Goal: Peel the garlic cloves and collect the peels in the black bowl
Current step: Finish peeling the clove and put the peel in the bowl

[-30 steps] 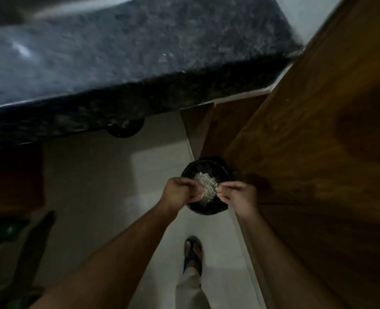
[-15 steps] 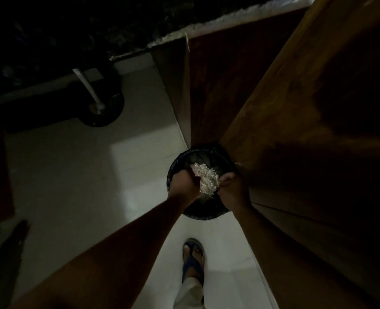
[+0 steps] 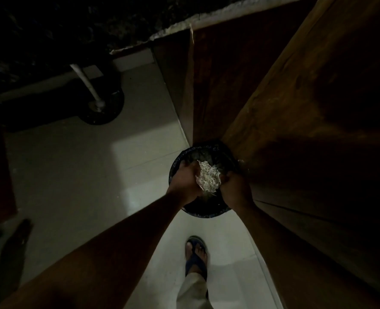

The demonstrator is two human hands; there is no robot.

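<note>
A pale clump of garlic peels is squeezed between my two hands over a round black bowl that sits low, against the corner of a wooden panel. My left hand grips the clump from the left with curled fingers. My right hand grips it from the right. Both hands are inside the bowl's rim and hide most of its inside. A few loose peel bits lie in the bowl. No garlic cloves are visible. The scene is very dark.
A tall brown wooden panel fills the right side and touches the bowl. A dark stone counter edge runs across the top left. Below it a white pipe enters a black round base. My sandalled foot stands on pale floor tiles.
Both hands have gone down with the peel clump into the black bowl and closed tighter round it. The view has tilted down and darkened.
</note>
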